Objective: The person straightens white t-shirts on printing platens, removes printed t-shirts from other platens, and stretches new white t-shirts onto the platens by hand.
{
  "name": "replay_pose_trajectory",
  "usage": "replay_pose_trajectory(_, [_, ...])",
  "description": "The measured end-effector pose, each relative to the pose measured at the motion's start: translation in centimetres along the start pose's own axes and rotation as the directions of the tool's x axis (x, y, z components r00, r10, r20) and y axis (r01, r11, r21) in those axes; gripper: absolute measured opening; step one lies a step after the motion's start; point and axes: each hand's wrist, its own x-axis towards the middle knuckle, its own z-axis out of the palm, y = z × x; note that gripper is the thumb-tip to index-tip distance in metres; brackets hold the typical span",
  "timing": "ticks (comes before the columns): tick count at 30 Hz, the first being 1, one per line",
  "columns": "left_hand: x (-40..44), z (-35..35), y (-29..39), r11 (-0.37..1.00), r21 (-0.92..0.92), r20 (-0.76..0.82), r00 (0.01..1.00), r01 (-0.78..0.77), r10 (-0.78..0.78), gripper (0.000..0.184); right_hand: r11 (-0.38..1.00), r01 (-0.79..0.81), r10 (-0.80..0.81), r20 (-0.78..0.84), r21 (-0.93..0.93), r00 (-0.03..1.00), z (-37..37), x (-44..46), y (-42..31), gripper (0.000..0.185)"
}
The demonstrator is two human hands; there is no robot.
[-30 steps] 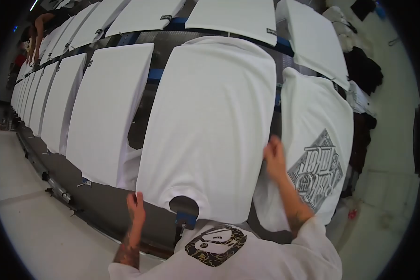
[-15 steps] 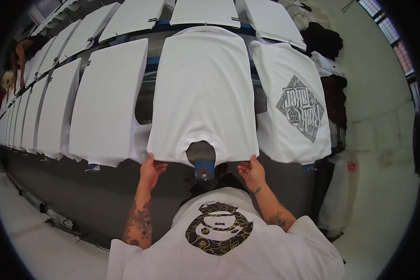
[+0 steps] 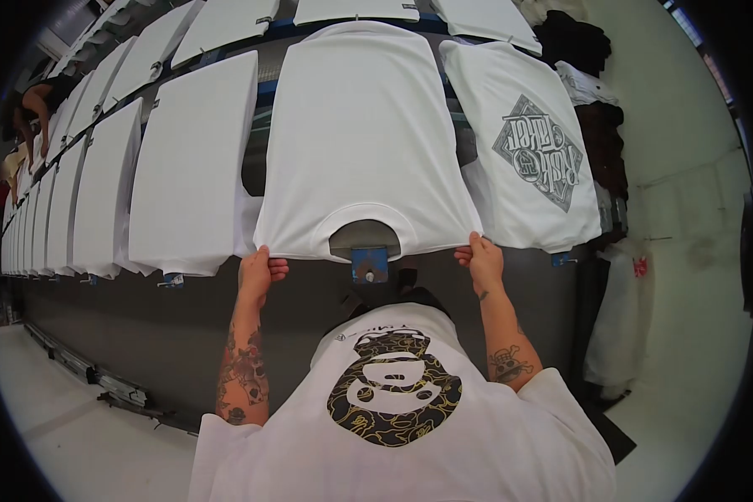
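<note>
A plain white T-shirt (image 3: 360, 125) lies stretched over a board, its neckline towards me. My left hand (image 3: 259, 272) pinches the shirt's near left corner at the shoulder, and my right hand (image 3: 479, 258) pinches the near right corner. Between them the shirt's edge is pulled straight and wide. A blue metal bracket (image 3: 370, 264) shows at the neck opening. To the right, a white shirt with a grey diamond print (image 3: 537, 152) covers another board.
Several white-covered boards (image 3: 194, 167) run off to the left, with a second row behind. Another person's arms (image 3: 35, 125) reach over boards at the far left. Dark folded garments (image 3: 573, 42) and a clear plastic bag (image 3: 615, 326) are at the right.
Both hands came to the shirt's near corners and closed on them, then moved farther apart, widening the shoulder edge and neckline. The view has shifted too.
</note>
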Motion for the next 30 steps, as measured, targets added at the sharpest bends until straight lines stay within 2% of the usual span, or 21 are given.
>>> replay_pose_trajectory(3, [-0.8,-0.1,-0.4,0.996,-0.084,-0.019,1.0,-0.01,0.009,0.04,0.999,0.017,-0.018,-0.002,-0.049,1.0,-0.7,-0.3,-0.2,0.04])
replay_pose_trajectory(6, [-1.5,-0.2,-0.7,0.996,-0.09,-0.067,0.998,-0.019,0.013,0.04,0.998,0.017,-0.018,-0.014,-0.059,1.0,-1.4,-0.9,-0.2,0.041])
replay_pose_trajectory(18, [-4.1,-1.5,-2.9,0.982,-0.161,-0.103,0.992,-0.095,0.079,0.04,0.998,0.008,-0.008,-0.008,-0.061,1.0,-3.5,-4.2,0.3,0.039])
replay_pose_trajectory(30, [-4.8,-1.9,-4.3,0.984,-0.14,-0.131,0.987,-0.112,0.094,0.04,0.997,-0.014,0.013,-0.024,-0.08,1.0,-3.6,-6.0,0.0,0.039])
